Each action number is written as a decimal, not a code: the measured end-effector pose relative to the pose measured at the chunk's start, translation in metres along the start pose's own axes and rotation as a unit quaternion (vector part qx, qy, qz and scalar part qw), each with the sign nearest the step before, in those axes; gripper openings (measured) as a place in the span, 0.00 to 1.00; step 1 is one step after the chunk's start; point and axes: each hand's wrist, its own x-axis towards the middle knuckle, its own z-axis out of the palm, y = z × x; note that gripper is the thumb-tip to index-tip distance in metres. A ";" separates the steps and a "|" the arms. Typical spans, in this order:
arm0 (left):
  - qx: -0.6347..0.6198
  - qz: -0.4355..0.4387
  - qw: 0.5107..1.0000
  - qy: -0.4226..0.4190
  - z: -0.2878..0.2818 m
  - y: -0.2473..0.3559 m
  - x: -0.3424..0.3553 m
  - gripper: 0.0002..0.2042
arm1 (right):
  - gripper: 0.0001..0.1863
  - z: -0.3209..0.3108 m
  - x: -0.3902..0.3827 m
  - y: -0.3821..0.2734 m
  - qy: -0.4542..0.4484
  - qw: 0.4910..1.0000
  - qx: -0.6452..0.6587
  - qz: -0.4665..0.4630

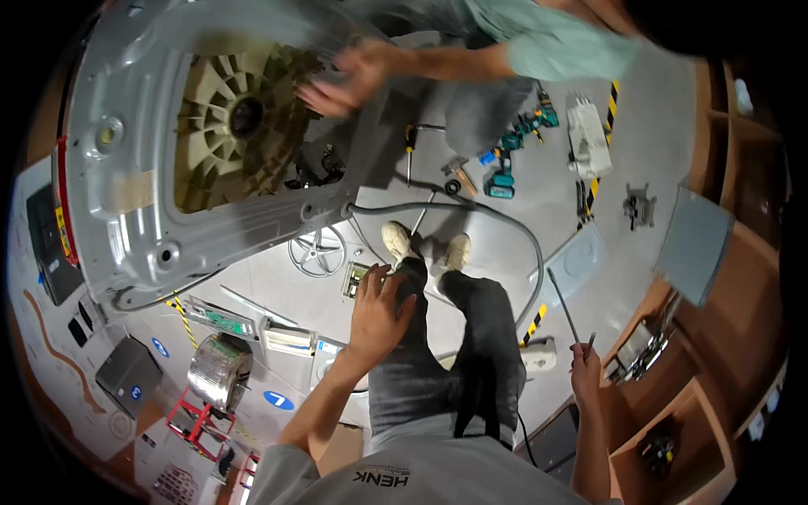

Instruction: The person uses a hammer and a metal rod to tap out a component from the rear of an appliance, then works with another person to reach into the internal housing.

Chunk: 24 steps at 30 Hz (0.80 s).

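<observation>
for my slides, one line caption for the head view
Right hand gripping a thin rod, left hand open, with a co-worker's blurred hand near a grey metal casing.

A co-worker's hand is blurred; the upper edge cuts off that person's green shirt; the wearer's right hand hides the lower end of a thin rod. Dark parts in the shelf are too small to tell.
</observation>
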 end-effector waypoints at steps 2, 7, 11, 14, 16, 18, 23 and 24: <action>0.020 -0.008 1.000 0.018 0.032 -0.034 0.023 0.16 | 0.15 0.021 0.069 0.024 0.026 0.993 -0.101 -0.062; -0.016 0.033 0.997 0.069 0.094 -0.105 0.116 0.15 | 0.13 0.118 0.273 0.085 0.065 0.956 -0.274 -0.078; -0.045 0.038 0.993 0.103 0.156 -0.147 0.170 0.14 | 0.12 0.201 0.409 0.126 0.114 0.911 -0.396 -0.022; -0.102 0.044 0.991 0.073 0.190 -0.157 0.177 0.14 | 0.12 0.248 0.478 0.154 0.167 0.898 -0.406 -0.004; -0.109 0.097 0.989 0.037 0.212 -0.169 0.177 0.14 | 0.12 0.273 0.508 0.168 0.189 0.894 -0.405 -0.008; -0.110 0.148 0.978 -0.093 0.221 -0.184 0.174 0.14 | 0.13 0.294 0.531 0.173 0.175 0.901 -0.395 0.040; -0.115 0.231 0.961 -0.096 0.214 -0.180 0.171 0.13 | 0.20 0.316 0.586 0.183 0.135 0.934 -0.329 0.031; -0.105 0.270 0.956 -0.039 0.209 -0.177 0.170 0.11 | 0.19 0.319 0.596 0.183 0.131 0.932 -0.338 0.027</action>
